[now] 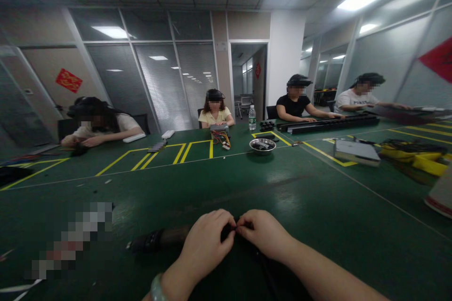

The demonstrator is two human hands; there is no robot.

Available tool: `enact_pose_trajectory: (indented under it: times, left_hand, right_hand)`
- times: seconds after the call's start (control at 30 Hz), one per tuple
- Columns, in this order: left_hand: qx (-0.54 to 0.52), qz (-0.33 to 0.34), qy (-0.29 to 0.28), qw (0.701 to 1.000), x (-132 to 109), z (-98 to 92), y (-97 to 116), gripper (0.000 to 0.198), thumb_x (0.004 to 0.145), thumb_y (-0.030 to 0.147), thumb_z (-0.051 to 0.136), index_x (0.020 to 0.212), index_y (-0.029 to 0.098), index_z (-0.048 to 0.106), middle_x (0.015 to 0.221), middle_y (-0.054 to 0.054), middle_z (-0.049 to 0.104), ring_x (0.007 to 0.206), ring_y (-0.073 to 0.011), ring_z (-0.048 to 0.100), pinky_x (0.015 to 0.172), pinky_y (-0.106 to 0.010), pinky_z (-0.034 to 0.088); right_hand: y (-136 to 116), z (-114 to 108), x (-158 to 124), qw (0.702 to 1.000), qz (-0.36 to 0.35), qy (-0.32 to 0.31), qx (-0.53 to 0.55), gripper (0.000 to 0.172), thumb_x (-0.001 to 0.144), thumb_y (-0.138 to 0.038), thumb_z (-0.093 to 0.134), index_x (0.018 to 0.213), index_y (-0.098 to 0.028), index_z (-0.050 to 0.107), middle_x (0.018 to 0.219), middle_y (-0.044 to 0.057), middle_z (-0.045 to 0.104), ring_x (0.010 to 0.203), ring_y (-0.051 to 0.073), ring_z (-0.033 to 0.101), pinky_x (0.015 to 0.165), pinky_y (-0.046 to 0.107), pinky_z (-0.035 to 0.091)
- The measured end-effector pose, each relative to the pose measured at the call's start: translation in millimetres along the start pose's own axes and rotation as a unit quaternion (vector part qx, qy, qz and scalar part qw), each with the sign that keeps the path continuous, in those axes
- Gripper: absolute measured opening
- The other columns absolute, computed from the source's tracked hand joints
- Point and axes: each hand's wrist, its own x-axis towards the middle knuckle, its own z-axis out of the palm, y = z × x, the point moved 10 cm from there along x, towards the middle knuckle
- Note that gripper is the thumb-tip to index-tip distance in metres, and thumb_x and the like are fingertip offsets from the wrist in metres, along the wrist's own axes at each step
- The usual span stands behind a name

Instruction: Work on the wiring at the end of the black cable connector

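Observation:
In the head view my left hand (pixel 212 233) and my right hand (pixel 264 233) meet close in front of me, their fingertips pinched together. A small dark piece is between them, too dark and too covered to name. A dark cylindrical tool (pixel 160 240) with a ringed collar lies to the left, its right end hidden behind my left hand. Whether that hand touches the tool, I cannot tell. Below my right hand a black cable-like strip (pixel 263 263) runs toward me, dim against the green tabletop (pixel 148 197).
Left of my hands lies a blurred-out strip (pixel 74 240). Farther off are a metal bowl (pixel 262 146), a water bottle (pixel 252 118), a wired grey box (pixel 219 128), long black rails (pixel 332 123) and a flat silver box (pixel 356 151). Several people sit along the far side.

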Motion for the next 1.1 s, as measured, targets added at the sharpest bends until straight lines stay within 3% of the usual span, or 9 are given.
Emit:
enact_pose_trajectory:
  times: [0.2,0.53,1.1]
  left_hand:
    - [-0.008,-0.019,0.023,1.000,-0.6,-1.2,-5.8,0.012,0.081,0.021,0.054,0.093,0.025,0.057,0.093,0.002,0.062,0.088,-0.0180,0.056,0.079,-0.032,0.040]
    - [0.003,-0.024,-0.012,1.000,1.4,1.9,-5.5,0.010,0.083,0.023,0.054,0.091,0.024,0.060,0.098,0.000,0.062,0.092,-0.0186,0.056,0.082,-0.031,0.040]
    - [0.012,-0.009,-0.004,1.000,2.7,3.5,-5.4,0.012,0.082,0.017,0.052,0.091,0.024,0.058,0.095,0.000,0.061,0.089,-0.0180,0.055,0.081,-0.030,0.040]
  right_hand:
    - [2.2,-0.8,-0.5,1.000,0.003,0.005,0.006,0.017,0.084,-0.026,0.058,0.086,-0.023,0.075,0.084,0.000,0.072,0.076,0.015,0.064,0.069,0.021,0.041]
    - [3.1,-0.2,0.0,1.000,0.011,-0.005,-0.003,0.020,0.086,-0.027,0.057,0.092,-0.024,0.075,0.089,0.001,0.073,0.079,0.015,0.064,0.074,0.022,0.042]
    - [1.1,0.2,-0.3,1.000,0.013,-0.010,-0.008,0.020,0.086,-0.028,0.057,0.091,-0.023,0.075,0.087,0.001,0.073,0.079,0.016,0.064,0.071,0.022,0.042]
